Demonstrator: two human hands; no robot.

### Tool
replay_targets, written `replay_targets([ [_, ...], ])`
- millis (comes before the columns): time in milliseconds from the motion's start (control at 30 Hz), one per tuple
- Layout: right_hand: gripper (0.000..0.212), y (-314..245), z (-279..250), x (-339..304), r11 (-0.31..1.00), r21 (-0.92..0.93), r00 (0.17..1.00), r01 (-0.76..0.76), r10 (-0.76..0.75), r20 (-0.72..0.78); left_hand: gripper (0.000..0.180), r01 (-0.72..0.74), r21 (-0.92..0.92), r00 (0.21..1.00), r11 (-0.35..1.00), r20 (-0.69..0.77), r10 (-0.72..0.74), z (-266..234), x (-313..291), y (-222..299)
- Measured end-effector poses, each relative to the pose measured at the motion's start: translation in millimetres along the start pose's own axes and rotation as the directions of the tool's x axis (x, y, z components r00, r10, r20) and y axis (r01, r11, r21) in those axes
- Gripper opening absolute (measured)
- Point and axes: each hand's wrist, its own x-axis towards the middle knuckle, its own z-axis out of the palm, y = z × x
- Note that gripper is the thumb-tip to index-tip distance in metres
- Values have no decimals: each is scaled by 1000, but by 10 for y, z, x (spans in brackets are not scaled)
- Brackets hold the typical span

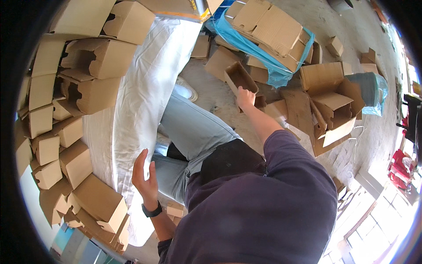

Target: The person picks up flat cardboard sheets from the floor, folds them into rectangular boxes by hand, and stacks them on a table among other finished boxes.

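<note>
— What is the person doing right now?

— They are sitting, leaning forward, and reaching out with the right hand (245,97) to the floor (211,94). Its grip is closing over the near end wall of a small open cardboard box (241,78), which is lying among loose flattened cartons. The box looks empty inside.

— And the other hand?

— The left hand (145,178) is hovering open, fingers spread, holding nothing, just beside the white sheet (140,88) covering the surface on their left.

— What is on that surface?

— Rows of folded brown boxes (83,66), all seemingly empty, are crowding its far side.

— What step is this, would you say?

— I judge they are picking up one box. Lifting it calls for a firm pinch on that thin wall.

— Anything else nearby?

— A stack of flat cardboard (268,26) is resting in blue plastic wrap (246,46) beyond the box.
</note>
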Motion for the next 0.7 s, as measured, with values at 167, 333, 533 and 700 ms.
replay_targets([
  [167,11,421,7,199,951,-231,956,207,-247,-159,29,59,-5,998,998,24,-58,-7,-10,37],
  [333,17,949,9,279,925,-300,960,234,-268,-78,29,80,16,996,997,46,-81,17,3,43],
  [533,33,1243,51,202,986,-167,962,27,20,274,29,77,18,994,997,77,-79,46,50,81],
  [700,33,1405,425,242,999,22,990,-38,34,137,30,73,22,992,997,100,-75,67,75,128],
])
